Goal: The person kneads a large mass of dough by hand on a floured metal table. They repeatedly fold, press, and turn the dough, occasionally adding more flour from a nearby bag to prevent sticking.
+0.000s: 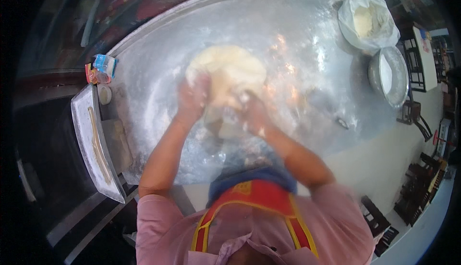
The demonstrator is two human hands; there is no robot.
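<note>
A large pale mass of dough (230, 63) lies on the metal worktop (295, 16) in front of me. My left hand (195, 93) is at its near left edge, blurred by motion, with the fingers on the dough. At the near right edge, my right hand (252, 112) has its fingers curled against the dough; white flour or dough clings to them. Between the two hands, the near part of the dough narrows towards me. The blur hides the exact finger positions.
An open white bag of flour-like powder (363, 21) stands far right, beside a metal bowl (390, 77) with white contents. A small dark-ended tool (341, 122) lies on the right. At left are plastic packets (104, 66), a small round container (104, 95) and a long tray (90, 135).
</note>
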